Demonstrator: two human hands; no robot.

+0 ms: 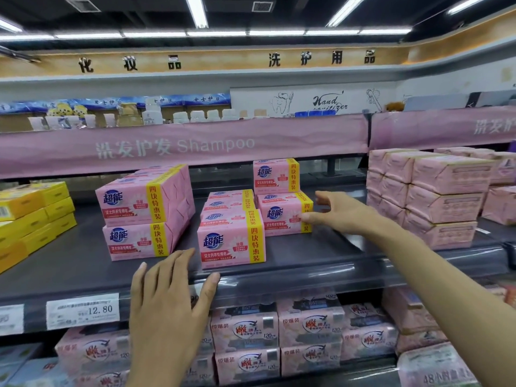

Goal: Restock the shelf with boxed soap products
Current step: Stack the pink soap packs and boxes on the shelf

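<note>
On the shelf [69,261], at nine o'clock of the view, the yellow boxes [33,216] stand stacked. To their right the left stack [139,216] of pink soap boxes is two high and runs to the back. The left hand [167,297] is open, with fingers spread and holding nothing, over the shelf's front edge at six o'clock. At one o'clock from it the middle row [231,244] of soap boxes is only one high. Behind that row, at one o'clock, the back stack [282,202] is two high. The right hand [335,212] is also open, with fingers stretched, at the right side of this stack's lower box; I cannot tell if it touches. At three o'clock stand the wrapped packs [441,196]. I judge the restocking partly done: bare shelf shows around the back stack, and the middle row could take a second layer.
</note>
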